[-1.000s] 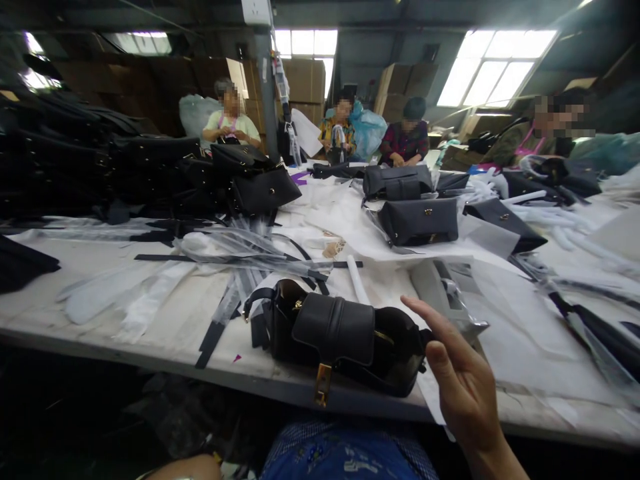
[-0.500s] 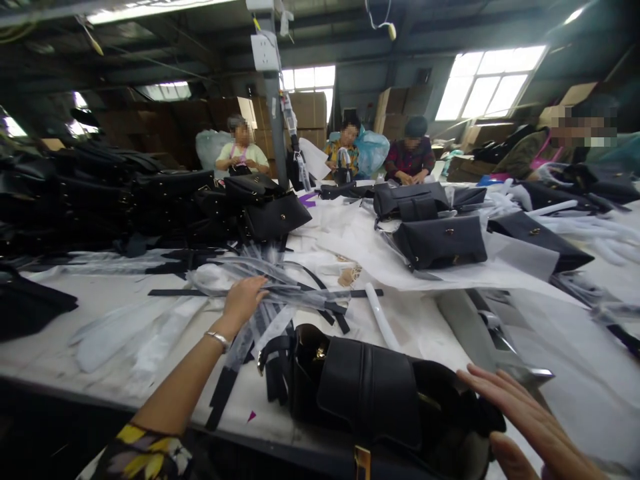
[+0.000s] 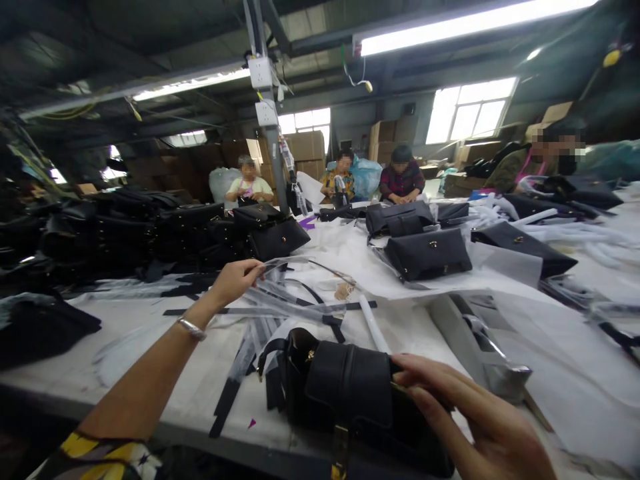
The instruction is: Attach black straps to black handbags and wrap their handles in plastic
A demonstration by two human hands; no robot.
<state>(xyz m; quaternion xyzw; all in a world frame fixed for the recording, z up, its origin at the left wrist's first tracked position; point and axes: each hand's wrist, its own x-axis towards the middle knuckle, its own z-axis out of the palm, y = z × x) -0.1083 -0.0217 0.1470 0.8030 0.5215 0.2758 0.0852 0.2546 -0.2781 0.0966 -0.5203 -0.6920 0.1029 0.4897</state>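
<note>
Raised over the table, my left hand [image 3: 239,280] has its thumb and fingers closed on the end of a clear plastic strip [image 3: 285,263]. Below it lies a tangle of clear plastic strips [image 3: 280,303] and black straps [image 3: 229,397]. A black handbag [image 3: 350,380] with a gold clasp [image 3: 340,450] stands at the table's near edge, its top partly open. My right hand [image 3: 465,407] is at the right side of that opening, fingers and thumb closed on the bag's upper edge. The fingers cover part of the rim there.
A grey bin [image 3: 480,353] with a metal tool in it stands to the right. More black handbags [image 3: 427,257] lie beyond on white sheeting, and a large pile of bags [image 3: 140,233] fills the left. Several people sit at work across the table, beside a post [image 3: 274,147] with sockets.
My left hand has lifted from the tangle with a plastic strip in it. My right hand has moved left and closed on the handbag's edge. The view has tipped upward.
</note>
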